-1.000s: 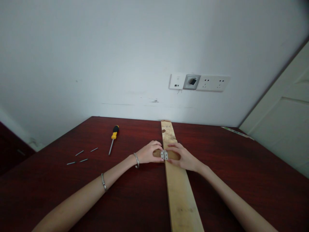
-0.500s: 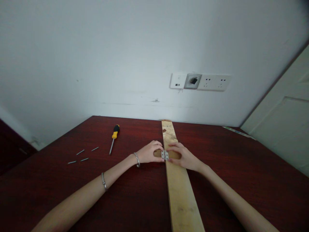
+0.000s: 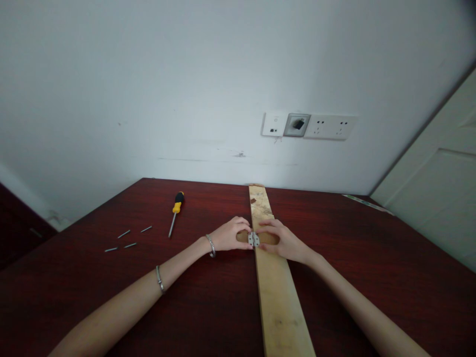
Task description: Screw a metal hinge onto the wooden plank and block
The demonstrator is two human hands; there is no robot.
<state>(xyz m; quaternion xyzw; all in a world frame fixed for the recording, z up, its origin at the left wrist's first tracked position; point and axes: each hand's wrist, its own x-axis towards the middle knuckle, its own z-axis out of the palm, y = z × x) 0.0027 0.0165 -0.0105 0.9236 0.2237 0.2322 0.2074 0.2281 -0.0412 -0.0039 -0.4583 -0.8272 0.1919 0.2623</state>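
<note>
A small metal hinge (image 3: 253,239) with screw holes lies at the left edge of a long wooden plank (image 3: 280,297). From the left, my left hand (image 3: 231,234) grips the hinge by its edges between thumb and fingers. My right hand (image 3: 287,241) reaches over the plank and pinches the hinge's other side, its thumb and fingers curved around a bare patch of wood. Left of the hands rests a screwdriver (image 3: 177,204) with a yellow and black handle. Several screws (image 3: 130,245) lie loose farther left.
The plank runs across the dark red table (image 3: 208,302) from its near side to the wall. Sockets and a switch plate (image 3: 330,127) are set in the white wall (image 3: 178,89). At the right stands a pale panelled door (image 3: 446,183); a thin printed strip (image 3: 368,204) lies near it.
The hinge has shifted very slightly between my fingertips. Both hands, the plank, the screwdriver and the screws stay where they were.
</note>
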